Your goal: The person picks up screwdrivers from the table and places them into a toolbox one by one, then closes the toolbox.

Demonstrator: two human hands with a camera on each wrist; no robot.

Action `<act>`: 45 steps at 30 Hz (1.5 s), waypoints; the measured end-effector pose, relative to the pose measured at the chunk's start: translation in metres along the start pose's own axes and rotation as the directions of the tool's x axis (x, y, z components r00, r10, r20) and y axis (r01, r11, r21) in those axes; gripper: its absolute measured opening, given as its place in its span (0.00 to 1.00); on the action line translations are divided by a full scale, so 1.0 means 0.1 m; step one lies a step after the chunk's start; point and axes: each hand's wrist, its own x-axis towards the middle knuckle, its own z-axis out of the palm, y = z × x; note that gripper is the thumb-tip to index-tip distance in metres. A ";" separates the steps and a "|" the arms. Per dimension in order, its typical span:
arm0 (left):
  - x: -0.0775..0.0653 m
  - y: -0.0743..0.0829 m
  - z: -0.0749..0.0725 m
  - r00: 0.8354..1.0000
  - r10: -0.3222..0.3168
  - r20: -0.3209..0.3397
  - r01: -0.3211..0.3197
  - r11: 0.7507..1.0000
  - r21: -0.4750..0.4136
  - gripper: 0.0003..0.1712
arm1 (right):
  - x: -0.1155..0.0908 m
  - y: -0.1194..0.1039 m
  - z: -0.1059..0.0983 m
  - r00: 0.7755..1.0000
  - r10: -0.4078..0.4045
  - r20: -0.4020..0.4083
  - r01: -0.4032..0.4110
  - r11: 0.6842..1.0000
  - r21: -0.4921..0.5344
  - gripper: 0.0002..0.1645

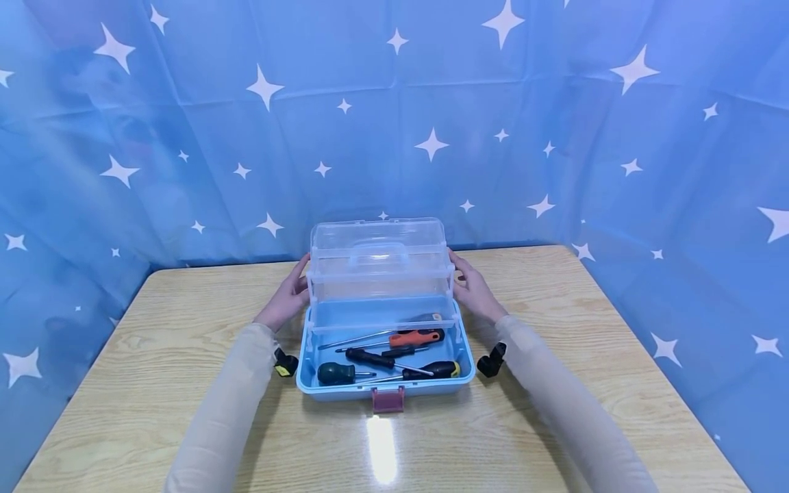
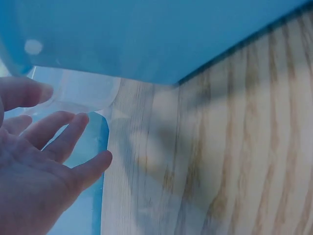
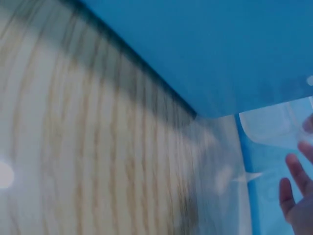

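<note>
A light blue toolbox (image 1: 320,395) with its clear lid (image 1: 335,289) raised stands on the table. Inside lie several screwdrivers, among them a stubby dark green one (image 1: 335,373), an orange-handled one (image 1: 416,337), a black one (image 1: 370,357) and a black-and-yellow one (image 1: 440,370). My left hand (image 1: 286,296) is at the lid's left side, fingers loosely extended. On the opposite side, my right hand (image 1: 477,293) reaches to the lid's right edge, its fingers spread. Whether the fingertips press the lid, I cannot tell. Both wrist views show the toolbox's outer wall (image 2: 122,39) close up.
A purple latch (image 1: 387,400) hangs at the toolbox's front. The wooden table (image 1: 185,356) extends around it, with its back edge close behind the lid. A blue curtain with white stars (image 1: 382,137) hangs behind and at both sides.
</note>
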 end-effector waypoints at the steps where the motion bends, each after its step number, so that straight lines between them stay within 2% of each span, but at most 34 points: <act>1: -0.01 0.00 0.00 1.000 -0.004 -0.007 0.004 1.000 0.002 0.43 | -0.01 -0.06 -0.01 1.000 -0.002 -0.004 0.002 1.000 0.013 0.40; 7: -0.01 -0.04 0.01 0.999 -0.016 -0.048 0.016 1.000 -0.004 0.40 | -0.05 -0.40 -0.06 1.000 -0.006 0.006 0.006 0.998 0.063 0.38; 10: -0.02 -0.04 0.01 0.998 0.002 -0.062 -0.003 1.000 -0.012 0.39 | 0.00 -0.32 -0.05 1.000 -0.003 -0.002 0.003 0.996 0.084 0.40; 15: -0.02 -0.03 0.00 0.994 0.086 -0.072 -0.091 0.993 -0.071 0.39 | 0.06 -0.16 -0.06 1.000 0.002 -0.016 0.000 0.989 0.147 0.43; 18: -0.05 0.00 -0.01 0.989 0.124 -0.084 -0.132 0.987 -0.091 0.39 | 0.04 -0.19 -0.09 0.999 -0.019 -0.026 0.024 0.979 0.204 0.41; 21: -0.08 0.05 -0.02 0.984 0.143 -0.104 -0.151 0.986 -0.072 0.37 | 0.03 -0.25 -0.12 0.998 -0.047 -0.042 0.055 0.971 0.233 0.39; 32: -0.20 0.22 -0.08 0.980 0.142 -0.139 -0.144 0.990 -0.001 0.30 | -0.10 -0.41 -0.24 0.997 -0.071 0.000 0.069 0.967 0.247 0.37; 36: -0.27 0.32 -0.11 0.981 0.150 -0.126 -0.149 0.989 0.015 0.26 | -0.16 -0.53 -0.29 0.997 -0.076 0.005 0.072 0.963 0.258 0.33; 41: -0.38 0.43 -0.14 0.984 0.145 -0.106 -0.143 0.989 0.021 0.25 | -0.23 -0.61 -0.32 0.995 -0.097 -0.017 0.098 0.959 0.265 0.29; 45: -0.48 0.52 -0.15 0.985 0.130 -0.113 -0.121 0.989 0.086 0.30 | -0.32 -0.66 -0.32 0.992 -0.114 -0.058 0.124 0.963 0.238 0.26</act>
